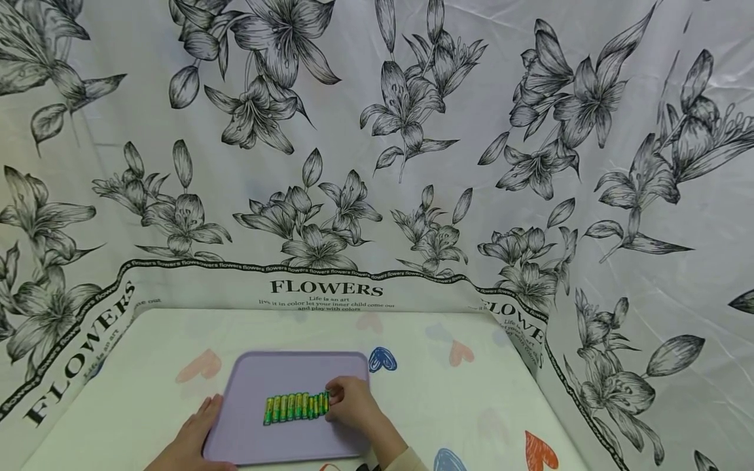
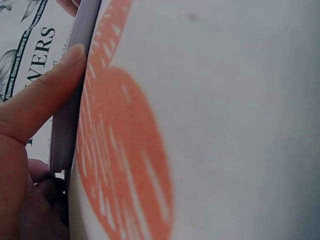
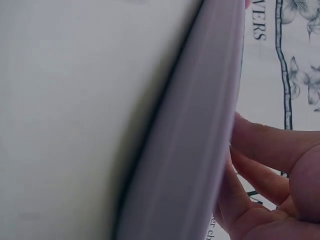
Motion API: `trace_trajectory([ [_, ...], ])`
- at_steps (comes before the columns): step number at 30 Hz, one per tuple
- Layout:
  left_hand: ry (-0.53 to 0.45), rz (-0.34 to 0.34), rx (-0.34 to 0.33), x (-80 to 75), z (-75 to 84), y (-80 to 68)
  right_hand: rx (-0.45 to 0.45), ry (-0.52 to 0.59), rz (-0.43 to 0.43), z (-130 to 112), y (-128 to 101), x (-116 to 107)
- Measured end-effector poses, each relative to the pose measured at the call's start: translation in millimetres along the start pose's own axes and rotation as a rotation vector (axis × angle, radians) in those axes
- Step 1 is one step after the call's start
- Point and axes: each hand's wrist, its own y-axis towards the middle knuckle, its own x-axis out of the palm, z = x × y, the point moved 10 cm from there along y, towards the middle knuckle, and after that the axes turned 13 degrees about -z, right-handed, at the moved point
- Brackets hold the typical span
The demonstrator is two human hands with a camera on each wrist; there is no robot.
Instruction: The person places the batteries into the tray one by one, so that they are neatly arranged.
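On a lavender tray (image 1: 247, 379), several green-and-yellow batteries (image 1: 288, 408) stand side by side in a row, longer ones at the left and shorter ones at the right. My right hand (image 1: 355, 407) is at the row's right end, where thumb and fingertips pinch the last short battery (image 1: 326, 403) by its ends. In the right wrist view the tray's side wall hides that battery and the fingertips. My left hand (image 1: 191, 437) rests against the tray's left edge, fingers extended along it. Its thumb (image 2: 55, 90) lies on the tray's outer side in the left wrist view.
A white cloth with printed hearts (image 1: 462, 353) covers the table under the tray. Behind and at both sides hangs a flower-printed curtain (image 1: 436, 222). Small dark and red items (image 1: 364, 467) show at the tray's near edge, partly cut off.
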Motion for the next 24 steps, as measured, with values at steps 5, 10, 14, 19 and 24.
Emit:
trace_trajectory([
  [5,0.026,0.031,0.041,0.4,2.1,-0.8,0.015,0.010,-0.010,2,-4,0],
  [10,0.072,0.060,0.068,-1.5,2.1,0.4,-0.017,-0.031,0.042,-1,-14,-15],
  [14,0.093,0.059,0.077,-3.0,2.7,2.9,-0.041,-0.058,0.089,3,-30,-32],
  [19,0.149,0.070,0.106,-4.0,6.0,-0.1,-0.162,-0.089,0.195,7,-60,-60],
  [24,0.094,0.070,0.082,-13.6,6.2,-10.1,-0.216,-0.202,0.331,14,-97,-95],
])
